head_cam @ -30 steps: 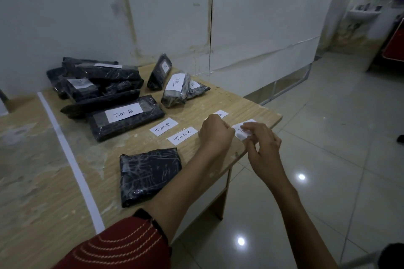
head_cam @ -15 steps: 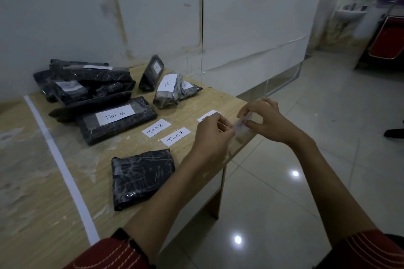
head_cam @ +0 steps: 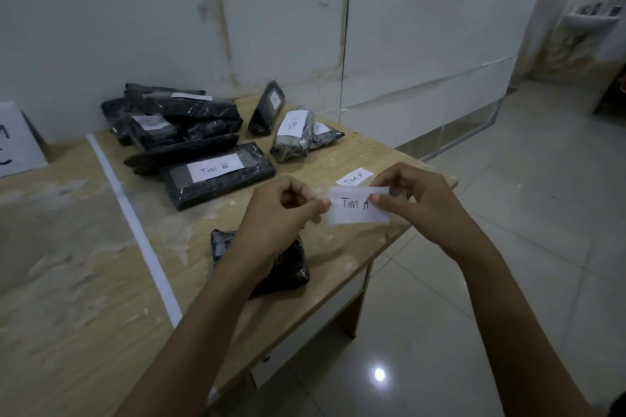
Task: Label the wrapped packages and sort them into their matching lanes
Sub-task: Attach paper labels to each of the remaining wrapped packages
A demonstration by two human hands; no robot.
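Far left edge, about 9 o'clock: a white lane sign [head_cam: 17, 139] stood against the wall, lettering only partly in frame; presumably it names that lane. A white tape strip [head_cam: 133, 223] ran down the wooden table [head_cam: 67, 281], dividing it into lanes.

At 11 o'clock beyond the tape, a heap of black-wrapped packages [head_cam: 172, 122], several already wearing white slips. In front of the heap lay the long "Tim B" package [head_cam: 216, 174], label face up. At 12 o'clock a smaller cluster, one marked "Tim C" package [head_cam: 292, 135], sat apart from the B heap, likely grouped by team.

Centre, about 6 o'clock from the B parcel: an unlabelled package [head_cam: 288, 267], partly hidden under the left forearm, flat near the table's front edge. Probably next in line for a label.

Left hand [head_cam: 284, 210] was curled nearly closed, thumb and forefinger pinching the left edge of the "Tim A" label [head_cam: 355, 208]. Right hand [head_cam: 416, 200] likewise pinched the label's right end, other fingers folded. The label was held taut above the table, text toward the wearer, perhaps to peel a backing; none was discernible.

At 1 o'clock from the hands, a spare "Tim A" slip [head_cam: 354, 177] lay loose by the table's right edge.
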